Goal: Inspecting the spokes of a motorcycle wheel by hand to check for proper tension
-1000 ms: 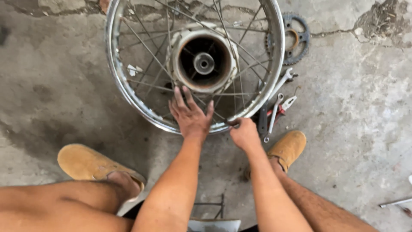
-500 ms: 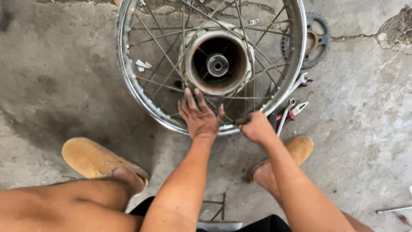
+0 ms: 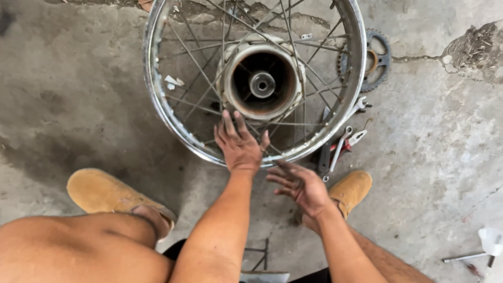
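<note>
A spoked metal wheel rim (image 3: pixel 157 118) lies flat on the concrete floor, with a drum hub (image 3: pixel 262 84) at its centre. My left hand (image 3: pixel 238 142) rests palm down on the spokes near the rim's close edge, fingers spread toward the hub. Just outside the rim hovers my right hand (image 3: pixel 298 183), fingers apart and holding nothing.
A toothed sprocket (image 3: pixel 376 60) lies beyond the rim's right side. Wrenches and a red-handled tool (image 3: pixel 343 144) lie by the rim's lower right. My tan shoes (image 3: pixel 105 191) (image 3: pixel 353 186) flank my arms. A white cup and a rod (image 3: pixel 490 243) sit at the right edge.
My right hand has let go of the rim's near edge and pulled back with its fingers spread. The left hand stays on the spokes.
</note>
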